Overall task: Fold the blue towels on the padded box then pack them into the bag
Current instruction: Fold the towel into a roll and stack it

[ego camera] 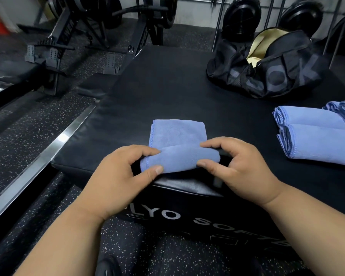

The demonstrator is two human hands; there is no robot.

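Mid-fold: my left hand [116,176] and right hand [237,166] pinch the blue towel [177,148], lower centre; next, roll it forward on the padded box [167,86].

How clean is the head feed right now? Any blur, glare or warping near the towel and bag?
Head view: the towel and both hands, left and right, are sharp; the upper-left background is motion-blurred; glare streaks the metal floor strip; wide-angle warping bends the padded box edges; the open bag looks slightly soft.

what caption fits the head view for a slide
Both hands roll a blue towel on the padded box, beside the open bag.
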